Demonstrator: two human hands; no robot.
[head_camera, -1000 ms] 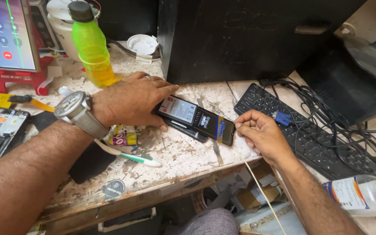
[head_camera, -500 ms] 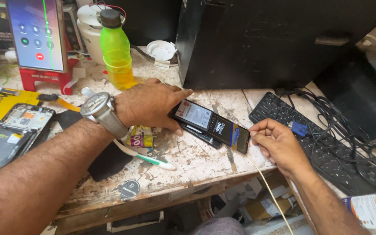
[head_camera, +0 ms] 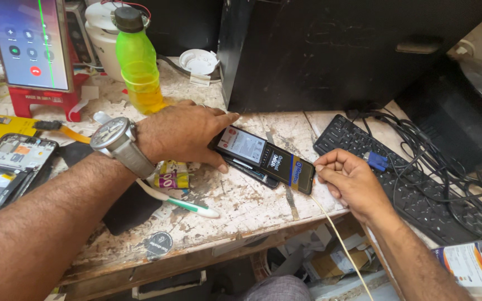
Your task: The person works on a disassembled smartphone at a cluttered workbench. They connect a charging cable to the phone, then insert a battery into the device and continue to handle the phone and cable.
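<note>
A dark phone with its back cover off (head_camera: 266, 159) lies on the worn white workbench (head_camera: 241, 212), battery showing. My left hand (head_camera: 182, 134), with a wristwatch on the wrist, presses down on the phone's upper end. My right hand (head_camera: 350, 181) pinches the plug of a thin white cable (head_camera: 341, 239) at the phone's lower end. The cable hangs down past the bench edge.
A black computer case (head_camera: 330, 50) stands behind. A black keyboard (head_camera: 414, 189) with tangled wires lies right. A green drink bottle (head_camera: 138, 61), a lit phone on a red stand (head_camera: 32, 44), an opened phone (head_camera: 6, 167) and a toothbrush (head_camera: 179, 200) lie left.
The view has shifted slightly; both hands stay on the phone. My right hand keeps the cable plug at the phone's lower end.
</note>
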